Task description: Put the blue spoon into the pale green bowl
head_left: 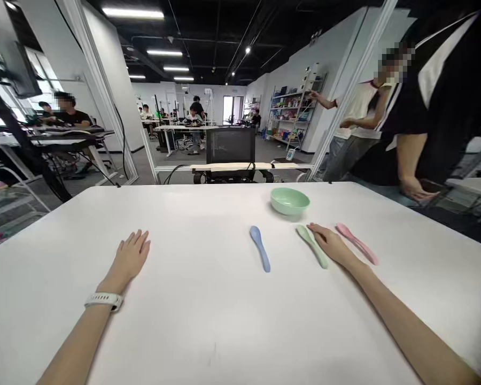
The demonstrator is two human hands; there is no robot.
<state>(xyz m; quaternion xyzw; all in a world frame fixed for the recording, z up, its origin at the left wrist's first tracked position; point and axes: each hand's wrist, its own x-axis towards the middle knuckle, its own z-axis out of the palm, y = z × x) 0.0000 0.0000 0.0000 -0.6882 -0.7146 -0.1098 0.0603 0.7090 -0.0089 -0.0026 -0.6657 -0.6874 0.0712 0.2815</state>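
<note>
My left hand (133, 254) rests palm down on the left side of the white table (192, 321), fingers stretched out, with nothing in it. Between the green spoon (312, 247) and the pink spoon (357, 244) lies my right hand (332, 245), its fingers extended beside the green spoon's bowl end; whether they touch it I cannot tell. A blue spoon (260, 249) lies farther left, its handle toward me. Behind the spoons, near the table's far edge, a light green bowl (290, 201) stands upright.
White frame posts (344, 96) rise at the far side of the table. Beyond it is a black chair back (230, 145). Two people stand close on the right, one in a dark top (444, 107). Shelves (292, 109) and other workers at desks are farther off.
</note>
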